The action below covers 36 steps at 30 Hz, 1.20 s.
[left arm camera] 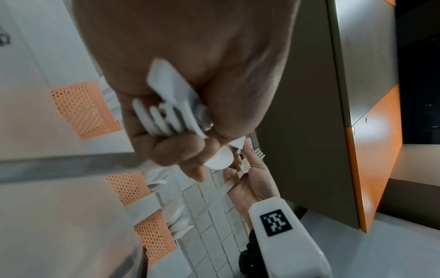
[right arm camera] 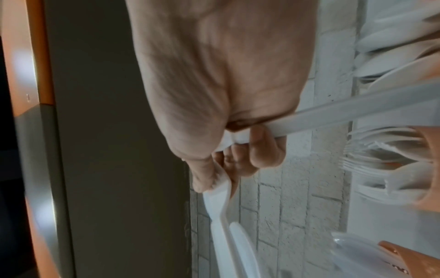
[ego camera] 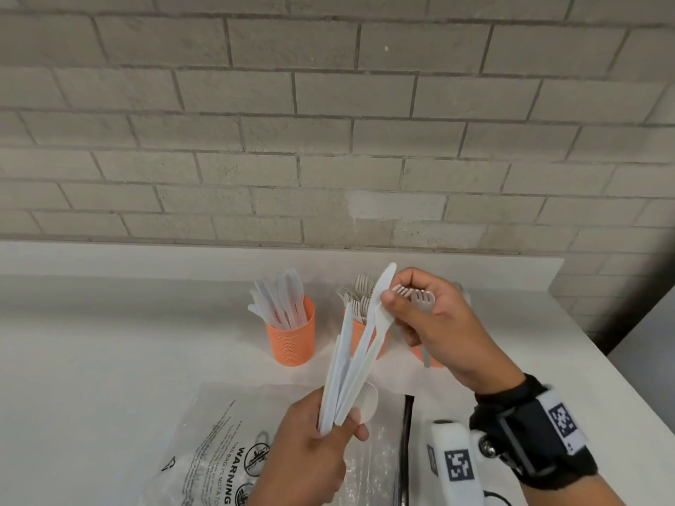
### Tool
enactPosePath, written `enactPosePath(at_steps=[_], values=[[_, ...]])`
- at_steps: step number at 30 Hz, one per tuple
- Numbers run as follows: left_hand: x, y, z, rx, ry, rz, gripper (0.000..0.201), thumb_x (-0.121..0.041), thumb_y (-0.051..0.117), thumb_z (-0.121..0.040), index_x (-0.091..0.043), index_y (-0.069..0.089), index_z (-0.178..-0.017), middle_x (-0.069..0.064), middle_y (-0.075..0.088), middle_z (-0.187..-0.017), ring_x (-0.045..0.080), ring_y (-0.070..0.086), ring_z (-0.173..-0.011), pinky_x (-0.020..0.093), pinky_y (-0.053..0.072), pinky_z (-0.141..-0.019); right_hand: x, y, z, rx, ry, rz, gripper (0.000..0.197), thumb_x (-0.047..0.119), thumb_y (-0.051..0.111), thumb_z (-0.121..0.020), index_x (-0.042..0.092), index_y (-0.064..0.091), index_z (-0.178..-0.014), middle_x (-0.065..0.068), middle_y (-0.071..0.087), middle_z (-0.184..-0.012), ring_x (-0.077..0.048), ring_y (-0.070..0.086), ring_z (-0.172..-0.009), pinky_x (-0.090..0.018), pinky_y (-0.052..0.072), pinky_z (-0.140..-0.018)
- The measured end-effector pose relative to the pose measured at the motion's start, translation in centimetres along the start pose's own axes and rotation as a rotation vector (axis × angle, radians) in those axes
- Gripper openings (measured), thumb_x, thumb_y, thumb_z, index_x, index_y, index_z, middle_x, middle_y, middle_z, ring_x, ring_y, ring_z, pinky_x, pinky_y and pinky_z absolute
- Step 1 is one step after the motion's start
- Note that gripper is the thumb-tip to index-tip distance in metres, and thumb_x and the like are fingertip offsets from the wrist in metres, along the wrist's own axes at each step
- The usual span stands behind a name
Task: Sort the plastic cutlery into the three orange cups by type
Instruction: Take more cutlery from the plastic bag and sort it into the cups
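From the head view, the left hand [ego camera: 310,440] grips a fanned bundle of white plastic knives [ego camera: 350,363] by the handle ends, with a white plastic spoon [ego camera: 367,401] tucked in beside its thumb. The right hand [ego camera: 438,323] pinches the serrated blade of one white plastic knife [ego camera: 381,297] from that bundle between thumb and forefinger, while its curled fingers already hold white plastic forks [ego camera: 416,295]. On the white worktop [ego camera: 109,341] behind stand the orange mesh cup of knives [ego camera: 292,337] and the orange mesh cup of forks [ego camera: 359,332]; a third orange cup [ego camera: 434,359] is mostly hidden by the right hand. A clear plastic bag with warning print [ego camera: 226,443] lies in front.

The left wrist view shows the fingers [left arm camera: 171,150] wrapped round the stacked handle tips, and all three cups along the left edge.

The right wrist view, blurred, shows a fork handle [right arm camera: 333,116] crossing the palm.

These pieces look light, stiff and slick; a firm pinch on the flat of the blade or handle seems best, since loose ones may slide out of the fan.
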State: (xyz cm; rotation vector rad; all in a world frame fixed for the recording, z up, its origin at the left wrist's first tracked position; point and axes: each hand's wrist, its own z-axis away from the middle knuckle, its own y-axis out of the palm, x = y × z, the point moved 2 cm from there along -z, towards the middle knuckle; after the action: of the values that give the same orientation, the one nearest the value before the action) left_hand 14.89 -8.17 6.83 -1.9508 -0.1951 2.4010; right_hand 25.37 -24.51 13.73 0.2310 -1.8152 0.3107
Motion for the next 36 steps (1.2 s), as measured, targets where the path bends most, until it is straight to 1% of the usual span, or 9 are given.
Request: enactPosePath(at_steps=[4,8,12,16,18,22,27,32,36], values=[[0.1,-0.2,-0.1,0.006,0.016,-0.002,0.016,-0.015,0.061,-0.096,-0.028,0.065,-0.104,0.004,0.076,-0.077,0.017,0.038,-0.036,0.019,0.033,-0.037,-0.4,1.0,-0.3,0.003,-0.081,0.006,0.014,0.025,0.067,-0.087,0.016,0.058,-0.083,0.01,0.059,-0.067,-0.016,0.044,-0.054,-0.027,0.037,-0.048],[0.4,-0.6,0.1,0.039,0.038,-0.018,0.017,-0.019,0.064,-0.094,-0.03,0.065,-0.106,0.005,0.077,-0.079,0.011,0.042,-0.035,0.02,0.035,-0.04,-0.8,0.9,-0.5,-0.045,-0.098,0.023,0.016,0.02,0.069,-0.088,0.013,0.056,-0.082,0.007,0.059,-0.071,-0.011,0.048,-0.056,-0.028,0.038,-0.051],[0.3,-1.2,0.4,0.165,0.052,0.031,0.02,-0.014,0.066,-0.092,-0.024,0.066,-0.11,0.011,0.077,-0.081,0.006,0.046,-0.033,0.015,0.035,-0.039,-1.2,0.2,-0.7,-0.025,-0.068,0.07,0.019,0.023,0.071,-0.088,0.016,0.056,-0.079,-0.015,0.059,-0.082,-0.01,0.051,-0.065,-0.028,0.037,-0.062],[-0.1,-1.8,0.7,0.333,0.062,0.136,0.015,-0.028,0.073,-0.087,-0.024,0.069,-0.101,0.011,0.075,-0.078,0.012,0.041,-0.037,0.018,0.033,-0.041,-1.1,-0.1,-0.5,-0.022,-0.01,0.031,0.022,0.014,0.07,-0.09,0.007,0.052,-0.079,-0.033,0.054,-0.09,-0.022,0.044,-0.06,-0.03,0.037,-0.053],[-0.3,-2.0,0.7,0.389,0.075,0.193,0.026,-0.042,0.073,-0.081,-0.022,0.069,-0.096,0.01,0.071,-0.074,0.012,0.037,-0.036,0.018,0.029,-0.04,-1.3,-0.2,-0.3,-0.037,0.032,-0.012,0.022,0.012,0.069,-0.09,0.009,0.052,-0.075,-0.03,0.055,-0.084,-0.017,0.043,-0.054,-0.027,0.037,-0.05],[0.2,-1.8,0.5,0.345,0.058,0.215,0.045,-0.054,0.069,-0.075,-0.012,0.067,-0.092,0.012,0.068,-0.07,0.012,0.037,-0.034,0.019,0.027,-0.04,-2.2,-0.2,0.0,-0.019,0.128,-0.086,0.023,0.015,0.068,-0.089,0.015,0.053,-0.072,-0.006,0.055,-0.066,-0.012,0.038,-0.05,-0.022,0.033,-0.046],[0.7,-1.6,0.4,0.277,0.04,0.24,0.036,-0.05,0.062,-0.087,-0.015,0.07,-0.086,0.011,0.065,-0.066,0.014,0.036,-0.034,0.018,0.026,-0.039,-3.0,-0.4,0.4,0.013,0.199,-0.227,0.02,0.023,0.066,-0.087,0.008,0.054,-0.084,-0.014,0.037,-0.076,-0.015,0.029,-0.059,-0.028,0.02,-0.049],[1.1,-1.4,0.2,0.262,0.002,0.322,0.032,-0.042,0.063,-0.089,-0.013,0.074,-0.084,0.014,0.061,-0.06,0.015,0.035,-0.035,0.018,0.027,-0.038,-3.3,-0.4,0.5,0.034,0.214,-0.233,0.018,0.026,0.062,-0.088,0.011,0.054,-0.084,-0.007,0.045,-0.07,-0.011,0.032,-0.054,-0.027,0.021,-0.049],[1.9,-1.7,-0.1,0.261,-0.057,0.388,0.028,-0.036,0.067,-0.088,-0.008,0.074,-0.084,0.016,0.055,-0.058,0.015,0.034,-0.035,0.017,0.027,-0.037,-3.9,-1.0,-0.1,-0.066,0.216,-0.179,0.013,0.023,0.059,-0.095,0.017,0.055,-0.085,-0.017,0.048,-0.081,-0.011,0.031,-0.052,-0.022,0.026,-0.046]])
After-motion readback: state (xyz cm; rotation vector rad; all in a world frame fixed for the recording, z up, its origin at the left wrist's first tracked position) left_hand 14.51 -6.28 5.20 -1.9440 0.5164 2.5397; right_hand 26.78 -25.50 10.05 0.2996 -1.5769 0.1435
